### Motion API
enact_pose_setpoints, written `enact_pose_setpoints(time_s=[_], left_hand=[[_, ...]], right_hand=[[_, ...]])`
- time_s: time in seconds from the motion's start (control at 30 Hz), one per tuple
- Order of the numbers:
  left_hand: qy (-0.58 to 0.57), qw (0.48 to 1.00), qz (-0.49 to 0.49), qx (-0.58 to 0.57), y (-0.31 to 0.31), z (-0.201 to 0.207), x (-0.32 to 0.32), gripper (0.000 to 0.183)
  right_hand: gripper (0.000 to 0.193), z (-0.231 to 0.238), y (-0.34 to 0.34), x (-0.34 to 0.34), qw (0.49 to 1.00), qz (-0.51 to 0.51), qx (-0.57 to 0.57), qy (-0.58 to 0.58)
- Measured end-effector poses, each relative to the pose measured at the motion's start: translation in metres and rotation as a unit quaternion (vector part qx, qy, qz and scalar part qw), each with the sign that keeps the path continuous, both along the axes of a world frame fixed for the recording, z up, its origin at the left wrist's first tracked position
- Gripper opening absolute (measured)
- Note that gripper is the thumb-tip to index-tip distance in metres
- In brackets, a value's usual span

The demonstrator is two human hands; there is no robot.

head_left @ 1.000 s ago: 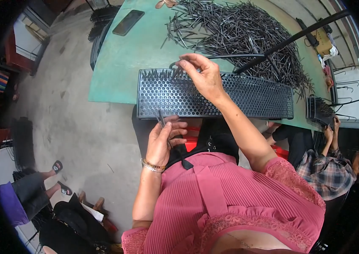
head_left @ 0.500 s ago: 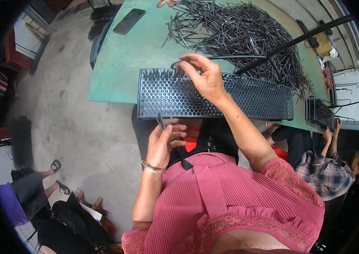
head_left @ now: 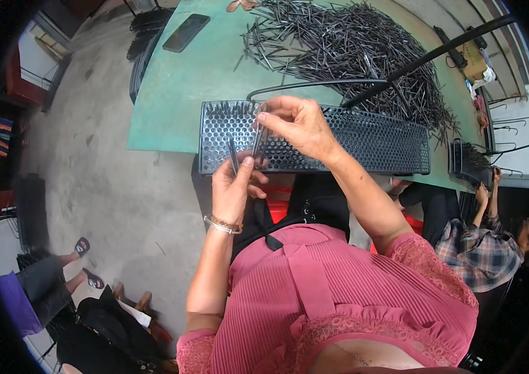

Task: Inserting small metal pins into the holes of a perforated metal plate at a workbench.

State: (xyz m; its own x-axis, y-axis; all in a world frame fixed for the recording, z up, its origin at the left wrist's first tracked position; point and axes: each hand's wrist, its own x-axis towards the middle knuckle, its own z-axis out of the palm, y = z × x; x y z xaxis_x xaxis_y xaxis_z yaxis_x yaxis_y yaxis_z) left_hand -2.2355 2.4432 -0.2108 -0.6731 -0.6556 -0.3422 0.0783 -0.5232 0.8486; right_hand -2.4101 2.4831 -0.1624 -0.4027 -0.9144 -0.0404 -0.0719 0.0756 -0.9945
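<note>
A long black rack (head_left: 376,142) with rows of round holes lies along the near edge of the green table. Several short dark bristle-like sticks (head_left: 230,110) stand up from holes at its far left. Below the rack's left part, my left hand (head_left: 230,192) is closed on a few thin dark sticks (head_left: 233,153) that point upward. Over the rack, my right hand (head_left: 307,131) pinches the upper end of a thin dark stick (head_left: 257,140). The lower end of that stick is at my left fingertips. My fingers partly hide the sticks' ends.
A big heap of loose dark sticks (head_left: 358,50) covers the table (head_left: 177,93) behind the rack. A phone (head_left: 186,33) lies at the far left. A black bent rod (head_left: 439,56) slants over the heap. At right, a person in a plaid shirt (head_left: 485,252) handles another rack (head_left: 467,161).
My right hand has drawn back slightly from the far row of the rack. My left hand has risen toward it, and a stick now spans between the two hands.
</note>
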Motion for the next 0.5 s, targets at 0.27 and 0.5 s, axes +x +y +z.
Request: enact_pose_setpoints(time_s=[0.27, 0.5], left_hand=[[-0.121, 0.971, 0.013, -0.206, -0.004, 0.007, -0.017, 0.025], [-0.058, 0.993, -0.014, -0.106, -0.002, 0.01, -0.004, 0.031]], right_hand=[[0.019, -0.001, -0.005, -0.009, 0.998, -0.032, -0.036, 0.029], [0.018, -0.008, -0.02, -0.016, 0.976, -0.103, -0.093, 0.167]])
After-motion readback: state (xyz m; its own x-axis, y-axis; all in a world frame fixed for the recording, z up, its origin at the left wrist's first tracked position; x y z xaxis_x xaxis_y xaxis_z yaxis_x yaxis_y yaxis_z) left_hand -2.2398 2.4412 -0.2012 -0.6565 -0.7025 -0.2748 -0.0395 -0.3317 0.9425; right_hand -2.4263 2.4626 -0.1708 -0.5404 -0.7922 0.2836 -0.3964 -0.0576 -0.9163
